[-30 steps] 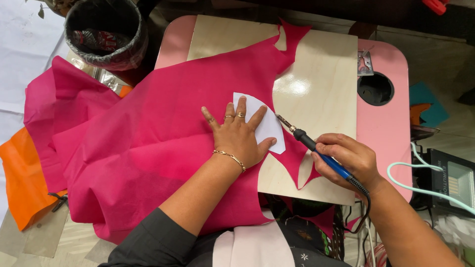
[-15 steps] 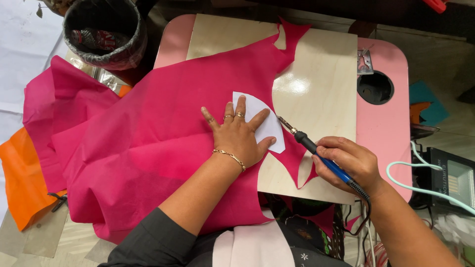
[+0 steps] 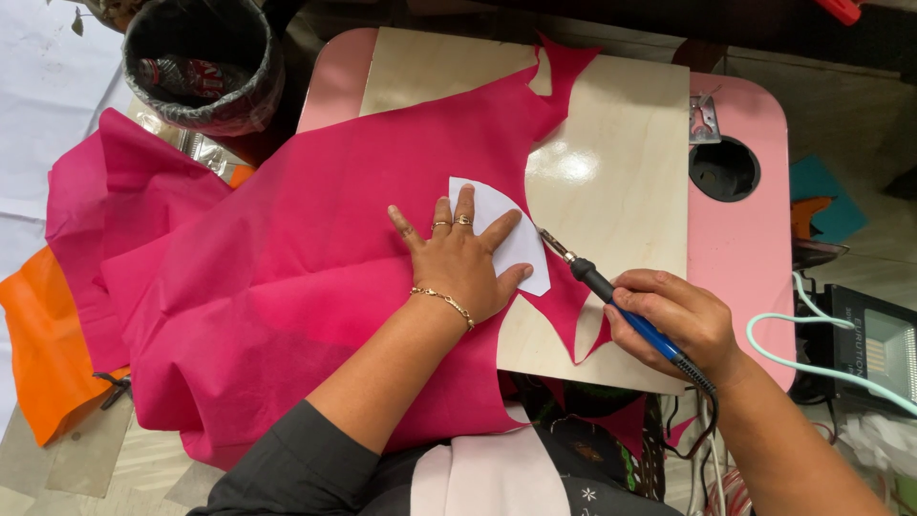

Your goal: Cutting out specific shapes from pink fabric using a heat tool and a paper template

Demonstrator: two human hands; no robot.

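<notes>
A large magenta fabric sheet (image 3: 287, 277) lies over a pale wooden board (image 3: 621, 191) on a small pink table (image 3: 755, 239). My left hand (image 3: 463, 263) presses flat, fingers spread, on a white paper template (image 3: 511, 229) lying on the fabric. My right hand (image 3: 678, 320) grips a blue-and-black soldering-type tool (image 3: 611, 291). Its metal tip touches the fabric at the template's right edge. Cut points of fabric show at the board's top and lower right.
A black-lined bin (image 3: 201, 62) stands at the upper left. Orange fabric (image 3: 43, 354) lies at the left beside the magenta. The table has a round cup hole (image 3: 723, 169) and a metal clip (image 3: 704, 119). A mint cable (image 3: 812, 325) and a lamp-like box (image 3: 874, 344) are at right.
The tool tip has slid a little up along the template's right edge. My left hand stays pressed on the template.
</notes>
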